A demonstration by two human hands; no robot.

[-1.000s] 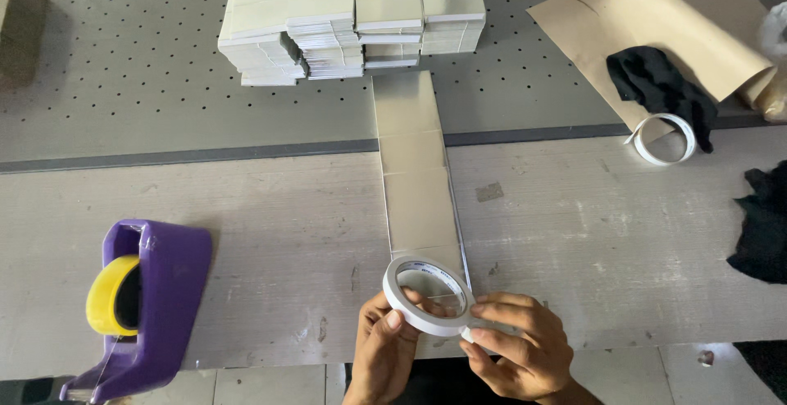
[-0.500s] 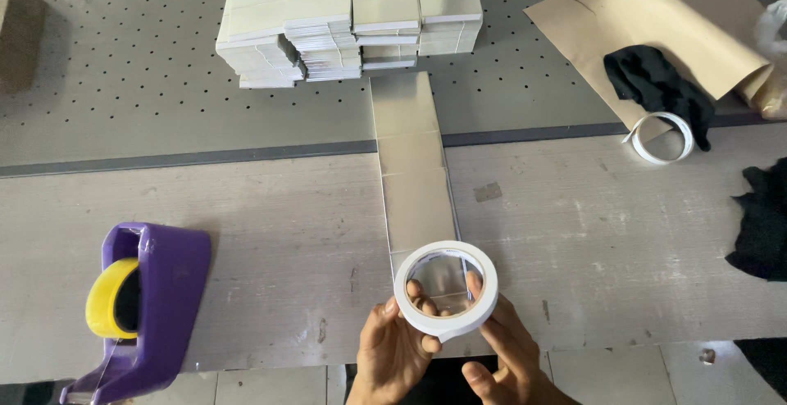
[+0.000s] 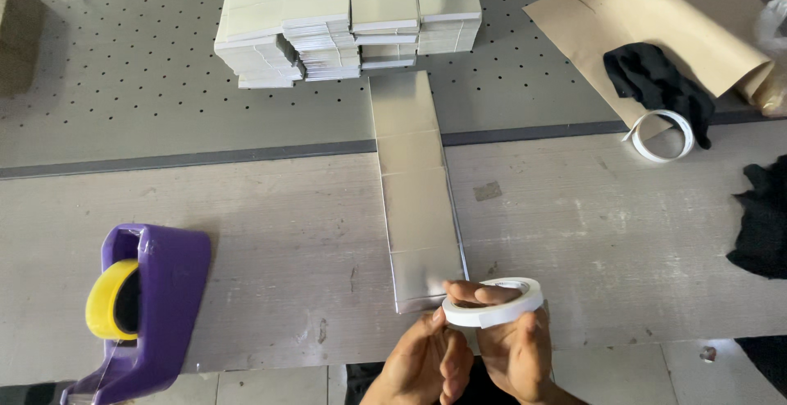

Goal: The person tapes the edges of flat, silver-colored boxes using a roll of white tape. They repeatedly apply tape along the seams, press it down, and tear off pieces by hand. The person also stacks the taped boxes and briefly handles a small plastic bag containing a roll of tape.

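Head view, looking down on a grey work table. Both hands rise from the lower edge of the frame and meet at a white tape roll, which is held just off the near end of a long flat silver card strip.

The left hand is turned palm inward, its fingers loosely curled, with the fingertips pressed against the left side of the roll. The right hand is also raised, fingers upward; its thumb lies across the top of the roll through the centre opening, and the other fingers close on the outer rim from below and from the right. Both hands are therefore closed on the roll, which is seen nearly edge-on, tilted slightly toward the camera.

The silver strip runs away from the hands, creased across into panels, to a stack of folded cards at the far side, which rests on a perforated grey board.

At the left, well apart from the hands, stands a purple tape dispenser carrying a yellow roll. At the upper right lie a brown paper sheet, a black cloth and a second white tape ring.
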